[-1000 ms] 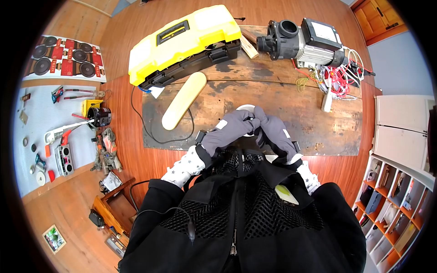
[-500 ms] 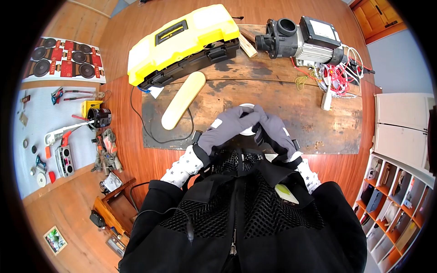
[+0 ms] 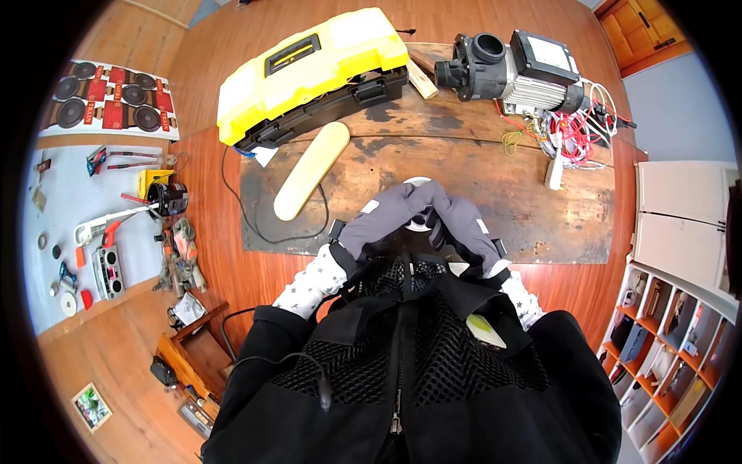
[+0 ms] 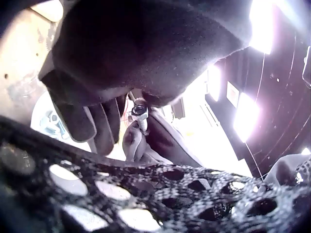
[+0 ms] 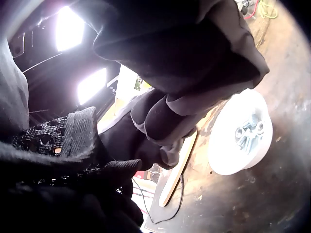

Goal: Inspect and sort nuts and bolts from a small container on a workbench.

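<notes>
Both gloved hands meet over a white bowl [image 5: 226, 150] on the worn wooden table, close to the body. Several bolts and nuts [image 5: 250, 133] lie in the bowl in the right wrist view. A small metal bolt with a nut [image 4: 139, 110] sits between the hands in the left wrist view. My left hand [image 3: 390, 210] has its fingertips at the bolt's upper end, while my right hand [image 3: 461, 216] pinches it from below. Their dark gloves hide part of the bowl in the head view, and the bolt is hidden in the right wrist view.
A yellow toolbox [image 3: 317, 62] stands at the back left, before a pale oblong board [image 3: 312, 172] and black cable. An electric pump [image 3: 518, 69] is back right, near tangled wires [image 3: 572, 135] and a wood strip [image 3: 422, 80]. Tools hang on a pegboard [image 3: 66, 224] at left.
The hands have shifted slightly and their knuckles have parted a little, uncovering more of the bowl between them. Things on the table stay where they were.
</notes>
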Demonstrator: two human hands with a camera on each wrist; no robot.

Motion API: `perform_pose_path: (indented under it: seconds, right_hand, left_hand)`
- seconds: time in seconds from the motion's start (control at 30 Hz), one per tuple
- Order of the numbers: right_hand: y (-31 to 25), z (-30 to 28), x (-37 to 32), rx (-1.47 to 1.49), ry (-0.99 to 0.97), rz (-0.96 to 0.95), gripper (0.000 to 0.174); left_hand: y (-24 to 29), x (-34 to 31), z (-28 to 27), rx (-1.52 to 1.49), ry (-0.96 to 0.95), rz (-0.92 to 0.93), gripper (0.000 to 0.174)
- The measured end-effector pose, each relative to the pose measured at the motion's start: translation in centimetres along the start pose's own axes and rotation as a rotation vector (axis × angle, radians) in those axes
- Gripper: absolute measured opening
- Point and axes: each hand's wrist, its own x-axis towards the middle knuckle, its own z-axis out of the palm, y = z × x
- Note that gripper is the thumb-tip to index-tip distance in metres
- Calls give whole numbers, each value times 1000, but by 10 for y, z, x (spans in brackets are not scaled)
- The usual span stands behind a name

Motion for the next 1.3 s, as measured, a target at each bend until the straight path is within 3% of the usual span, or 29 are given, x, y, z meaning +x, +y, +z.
perform_pose_path:
  seconds: [0.03, 0.1, 0.13, 0.2, 0.33, 0.4, 0.47, 0.53, 0.57, 0.6, 0.67, 0.7, 0.8, 0.83, 0.87, 0.93, 1.0, 1.03, 1.07, 1.1, 1.17, 1.2, 1.27, 1.3]
  right_hand:
    - [12, 0, 5, 84, -13, -18, 56]
    - [15, 1, 5, 167, -28, -36, 57]
    - [16, 1, 5, 151, -38, -30, 57]
    - [17, 2, 7, 132, -49, -27, 57]
    - [11, 6, 13, -51, 15, -53, 62]
    - [5, 5, 11, -168, 65, -70, 65]
    - [2, 4, 11, -126, 73, -40, 71]
    - [-4, 0, 10, -89, 28, 33, 71]
    - [-5, -2, 10, -54, -18, 104, 72]
    - [-3, -2, 10, -54, -19, 105, 72]
    - [1, 2, 10, 21, -13, 118, 73]
    - [-2, 3, 10, 19, -17, 116, 73]
    - [0, 2, 13, -27, -32, 128, 74]
    - [13, 4, 22, -78, 4, 31, 74]
    - [13, 5, 25, -130, 40, -67, 75]
    - [14, 3, 27, -166, 38, -47, 75]
    - [18, 5, 30, -201, 35, -31, 75]
    - [27, 9, 33, -159, 49, -98, 75]
    - [36, 11, 36, -116, 63, -164, 76]
    - [27, 8, 31, -115, 65, -164, 76]
    - [4, -1, 16, -50, -14, 59, 74]
    - [6, -2, 16, -48, -14, 60, 74]
    - [9, -3, 15, 164, -93, 20, 69]
    - [5, -4, 13, 150, -99, 67, 63]
  left_hand:
    - [-1, -1, 3, 0, -2, -1, 58]
    - [5, -9, 9, -10, -69, 338, 53]
    - [4, -9, 8, -11, -67, 337, 53]
    - [1, -3, 3, 135, -60, 178, 49]
    - [-21, 13, 0, 66, 5, 69, 47]
    - [-9, 8, -7, -550, -170, -121, 45]
    - [-5, 0, -6, -595, -160, -136, 44]
    - [-9, 2, 0, -198, 53, 87, 44]
    - [-7, -3, 4, -170, 80, 229, 40]
    - [-4, -4, 3, -171, 80, 228, 40]
    - [-2, -5, 0, 235, -51, 288, 37]
    - [-10, 3, 3, 348, -13, 266, 33]
    - [-18, 5, 5, 359, 25, 252, 36]
    - [-24, 8, 5, 359, 24, 251, 36]
    - [-29, 11, 4, 292, -3, 219, 39]
    - [-40, 15, -2, 225, -33, 188, 43]
    - [-34, 9, -16, -295, -279, -75, 55]
    - [-32, 6, -17, -511, -406, -102, 61]
    - [-28, 4, -16, -510, -406, -102, 61]
    - [-16, -1, -14, -323, -268, -35, 63]
    - [-11, -7, -4, -17, -42, 166, 60]
    - [-11, -6, -3, -16, -43, 165, 60]
    - [-7, -3, -1, 502, 45, 432, 52]
    - [-7, 1, 2, 663, 81, 424, 47]
